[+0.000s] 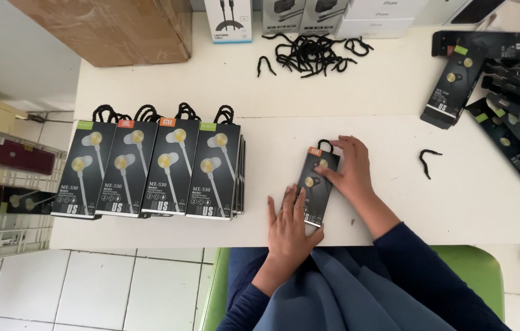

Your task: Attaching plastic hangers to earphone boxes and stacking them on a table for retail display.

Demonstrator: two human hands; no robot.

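Resting flat on the white worktop (395,202), the black earphone box (317,184) lies under both hands: left hand (287,224) open-fingered on its lower end, right hand (349,168) pressing its upper edge, neither grip closed around it.

Four upright earphone boxes (149,168); two hands (287,227)

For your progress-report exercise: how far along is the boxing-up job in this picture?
Done: four rows of looped boxes stand lined up at left. In hand: both hands, left hand and right hand, press one earphone box flat. Left: the loose box heap at right and spare black loops.
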